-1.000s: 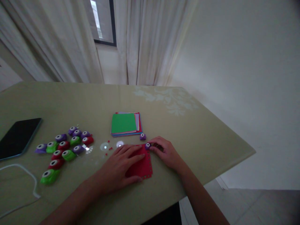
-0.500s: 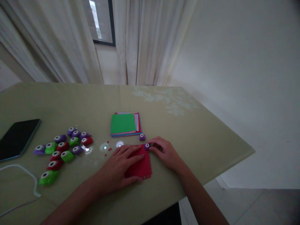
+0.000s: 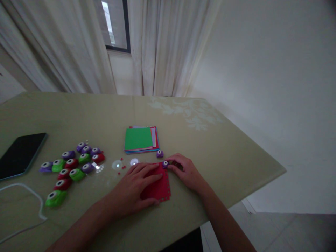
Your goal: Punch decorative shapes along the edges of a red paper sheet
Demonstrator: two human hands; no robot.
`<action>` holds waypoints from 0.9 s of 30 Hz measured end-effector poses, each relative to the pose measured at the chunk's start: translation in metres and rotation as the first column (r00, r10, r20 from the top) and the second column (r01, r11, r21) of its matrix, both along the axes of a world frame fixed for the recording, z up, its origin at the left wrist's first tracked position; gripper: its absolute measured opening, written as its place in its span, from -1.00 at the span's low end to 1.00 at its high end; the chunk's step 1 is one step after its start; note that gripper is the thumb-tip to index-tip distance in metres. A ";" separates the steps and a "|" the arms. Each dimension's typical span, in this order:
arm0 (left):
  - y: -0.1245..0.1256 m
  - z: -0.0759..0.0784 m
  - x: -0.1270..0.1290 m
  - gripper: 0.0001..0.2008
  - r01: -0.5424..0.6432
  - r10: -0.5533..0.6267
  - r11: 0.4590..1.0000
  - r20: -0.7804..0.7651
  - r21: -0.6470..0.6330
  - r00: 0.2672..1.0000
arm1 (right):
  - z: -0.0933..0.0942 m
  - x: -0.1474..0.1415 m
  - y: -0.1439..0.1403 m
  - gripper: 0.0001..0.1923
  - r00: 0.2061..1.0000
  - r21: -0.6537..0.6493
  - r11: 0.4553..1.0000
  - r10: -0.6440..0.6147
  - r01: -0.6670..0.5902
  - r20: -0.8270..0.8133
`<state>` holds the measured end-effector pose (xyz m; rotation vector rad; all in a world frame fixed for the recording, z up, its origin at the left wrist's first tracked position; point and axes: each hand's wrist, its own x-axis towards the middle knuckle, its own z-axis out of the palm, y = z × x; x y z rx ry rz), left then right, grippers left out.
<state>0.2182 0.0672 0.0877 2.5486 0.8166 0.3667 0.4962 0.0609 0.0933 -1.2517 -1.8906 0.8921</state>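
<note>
Pressing flat on the square red paper sheet (image 3: pixel 158 188), the left hand (image 3: pixel 135 187) lies with fingers spread and grips nothing — only palm and fingers holding the sheet against the pale olive table (image 3: pixel 236 154). The right hand (image 3: pixel 185 171) has its fingertips closed on a small purple plastic punch (image 3: pixel 165 163) sitting at the sheet's far corner. Just beyond lies a stack of coloured paper squares, green on top (image 3: pixel 140 139) — a second small purple punch (image 3: pixel 160 153) beside it.

Fourteen small punches (image 3: pixel 71 163), one paper stack (image 3: pixel 141 139), one red sheet (image 3: pixel 159 187), one phone (image 3: pixel 19 154), two hands (image 3: pixel 132 187)
</note>
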 end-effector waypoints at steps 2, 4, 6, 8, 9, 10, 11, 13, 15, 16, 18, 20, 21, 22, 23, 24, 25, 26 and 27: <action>0.000 0.000 0.000 -0.29 -0.002 0.002 1.000 0.000 0.000 1.000 | 0.001 0.000 0.000 -0.80 1.000 0.005 1.000 0.001 -0.001 -0.003; 0.000 -0.001 0.000 -0.30 -0.004 0.004 1.000 -0.003 -0.002 1.000 | 0.001 0.000 0.000 -0.81 1.000 0.014 1.000 0.002 -0.002 -0.002; 0.000 -0.001 0.001 -0.30 -0.005 0.005 1.000 -0.010 -0.007 1.000 | 0.002 0.000 0.000 -0.81 1.000 0.014 1.000 0.000 0.000 -0.001; 0.000 0.000 0.001 -0.29 -0.006 0.005 1.000 -0.014 -0.009 1.000 | 0.001 -0.001 -0.001 -0.80 1.000 0.003 1.000 -0.010 0.010 -0.006; 0.000 0.000 0.000 -0.29 -0.005 0.005 1.000 -0.016 -0.010 1.000 | 0.000 -0.001 -0.002 -0.79 1.000 -0.008 1.000 -0.026 0.026 -0.016; 0.000 0.000 0.000 -0.29 -0.005 0.005 1.000 -0.017 -0.012 1.000 | -0.001 -0.001 -0.002 -0.78 0.998 -0.025 0.998 -0.050 0.049 -0.032; 0.000 0.001 0.000 -0.29 -0.005 0.005 1.000 -0.018 -0.013 1.000 | -0.002 -0.001 -0.002 -0.77 0.995 -0.047 0.996 -0.082 0.080 -0.055; 0.001 0.002 0.001 -0.30 -0.005 0.004 1.000 -0.024 -0.020 1.000 | -0.004 0.000 0.000 -0.76 0.982 -0.102 0.984 -0.159 0.148 -0.104; 0.001 0.003 0.001 -0.30 -0.004 0.004 1.000 -0.033 -0.028 0.999 | -0.003 0.003 0.005 -0.78 0.971 -0.160 0.968 -0.213 0.195 -0.110; 0.002 0.003 0.001 -0.31 -0.003 0.002 1.000 -0.035 -0.030 0.999 | -0.001 0.005 0.009 -0.78 0.972 -0.192 0.961 -0.217 0.198 -0.086; 0.002 0.003 0.002 -0.31 0.002 -0.003 0.999 -0.036 -0.033 0.999 | 0.008 0.008 0.021 -0.76 0.985 -0.286 0.944 -0.170 0.166 0.011; 0.002 0.002 0.001 -0.31 0.003 -0.004 0.999 -0.032 -0.032 0.999 | 0.023 0.010 0.034 -0.73 0.997 -0.449 0.892 -0.007 0.042 0.079; 0.002 0.002 0.001 -0.31 0.001 -0.002 1.000 -0.029 -0.031 1.000 | 0.030 0.010 0.040 -0.73 0.995 -0.511 0.859 0.047 0.004 0.088; 0.002 0.001 0.001 -0.31 -0.001 0.000 1.000 -0.023 -0.029 1.000 | 0.038 0.009 0.047 -0.73 0.990 -0.555 0.832 0.086 -0.011 0.109; 0.002 0.001 0.001 -0.31 -0.002 0.002 1.000 -0.018 -0.028 1.000 | 0.045 0.007 0.053 -0.73 0.984 -0.581 0.814 0.104 -0.002 0.143; 0.003 0.000 0.001 -0.30 -0.002 0.002 1.000 -0.012 -0.026 1.000 | 0.051 0.005 0.058 -0.74 0.975 -0.599 0.800 0.126 0.008 0.182; 0.003 0.000 0.001 -0.30 0.001 -0.002 1.000 -0.008 -0.025 1.000 | 0.057 0.003 0.062 -0.74 0.963 -0.620 0.784 0.155 0.016 0.221; 0.003 0.000 0.001 -0.30 0.007 -0.007 1.000 -0.006 -0.024 1.000 | 0.061 0.000 0.066 -0.73 0.950 -0.638 0.770 0.181 0.024 0.255; 0.003 0.000 0.001 -0.30 0.011 -0.011 1.000 -0.004 -0.024 1.000 | 0.064 -0.002 0.069 -0.72 0.936 -0.652 0.758 0.209 0.029 0.285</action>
